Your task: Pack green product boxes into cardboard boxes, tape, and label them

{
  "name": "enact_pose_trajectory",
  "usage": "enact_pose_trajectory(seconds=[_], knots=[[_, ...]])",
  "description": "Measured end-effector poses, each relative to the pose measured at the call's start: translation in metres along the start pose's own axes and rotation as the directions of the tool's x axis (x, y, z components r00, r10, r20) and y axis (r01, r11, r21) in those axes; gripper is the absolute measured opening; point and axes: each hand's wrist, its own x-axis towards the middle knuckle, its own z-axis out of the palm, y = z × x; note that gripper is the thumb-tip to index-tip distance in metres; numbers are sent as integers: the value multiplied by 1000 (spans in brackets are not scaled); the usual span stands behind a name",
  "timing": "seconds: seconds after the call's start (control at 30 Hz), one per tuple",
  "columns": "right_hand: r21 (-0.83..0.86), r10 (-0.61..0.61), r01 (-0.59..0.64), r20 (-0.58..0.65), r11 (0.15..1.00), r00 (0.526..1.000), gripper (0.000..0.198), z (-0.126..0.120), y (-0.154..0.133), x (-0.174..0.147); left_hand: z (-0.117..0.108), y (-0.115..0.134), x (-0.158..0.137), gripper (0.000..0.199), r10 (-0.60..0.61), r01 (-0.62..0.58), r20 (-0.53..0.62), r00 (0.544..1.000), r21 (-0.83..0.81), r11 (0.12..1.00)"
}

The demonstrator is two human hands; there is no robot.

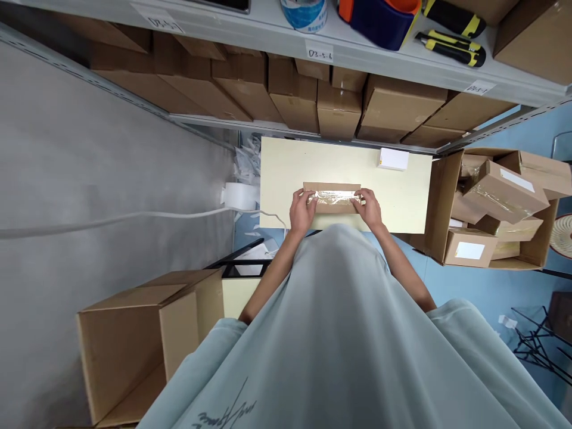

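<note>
A small, long cardboard box (333,208) lies on the cream tabletop (286,164) in front of me. Shiny clear tape (334,197) runs along its top face. My left hand (302,210) grips the box's left end, its thumb and fingertips on the tape there. At the opposite end my right hand (368,208) holds on in the same way, with the thumb near the tape's end. The underside of the box is hidden. A white box or label stack (393,159) sits at the back right of the tabletop.
Above the table is a shelf (268,30) with tape, tools and rows of cardboard boxes (339,110). To the right, a large open carton (440,220) holds several taped boxes. A white roll (240,196) and cable (179,214) lie left; an open carton (120,351) stands lower left.
</note>
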Motion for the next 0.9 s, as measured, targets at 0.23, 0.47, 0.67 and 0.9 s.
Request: enact_pose_trajectory(seconds=[0.23,0.47,0.67,0.9], knots=[[-70,14,-18,-47,997,999,28,10,-13,2,3,8,14,25,-53,53,-14,998,-36,998],[-360,-260,241,-4,901,966,24,13,-11,-3,4,14,6,31,343,-370,181,922,138,919],[-415,-313,321,89,851,946,25,9,-13,12,7,26,17,34,362,-414,237,902,229,881],[-437,-440,450,131,779,888,20,-9,-32,17,-11,46,28,33,410,-486,284,867,295,823]])
